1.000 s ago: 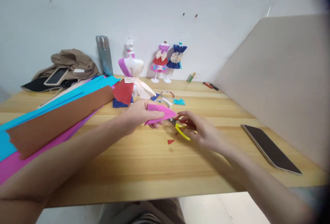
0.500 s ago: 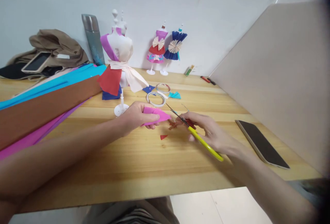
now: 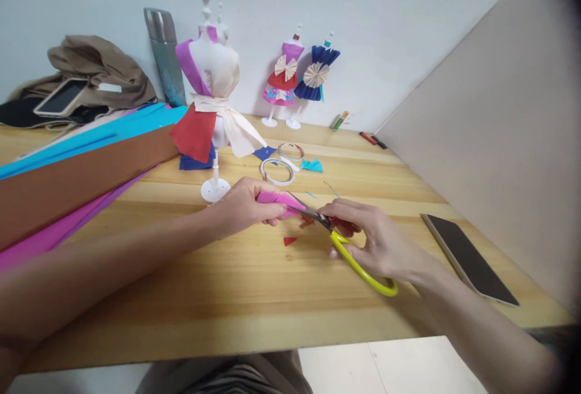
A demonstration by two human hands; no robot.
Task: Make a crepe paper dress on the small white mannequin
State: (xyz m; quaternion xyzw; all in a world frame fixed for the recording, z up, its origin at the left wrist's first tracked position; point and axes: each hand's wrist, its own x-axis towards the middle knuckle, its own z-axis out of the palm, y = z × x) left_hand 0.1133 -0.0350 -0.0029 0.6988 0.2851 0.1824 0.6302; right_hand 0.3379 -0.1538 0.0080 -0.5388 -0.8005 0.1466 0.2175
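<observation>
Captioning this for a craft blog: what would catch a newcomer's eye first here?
At the centre of the table, the left hand pinches a pink paper piece while the right hand sets yellow-handled scissors against it. Just behind stands a white mannequin dressed in purple, red and cream paper, with long paper sheets lying at the picture's left.

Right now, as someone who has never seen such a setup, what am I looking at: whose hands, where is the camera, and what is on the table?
There is no machine here: these are one person's two bare hands, filmed by a camera worn on the head, looking forward and down. The left hand pinches a pink paper; the right hand holds yellow-handled scissors, their blades at the paper. On the wooden table stand a paper-dressed mannequin and two smaller dressed figures, beside long coloured sheets, tape rolls, a red scrap and a phone.
</observation>
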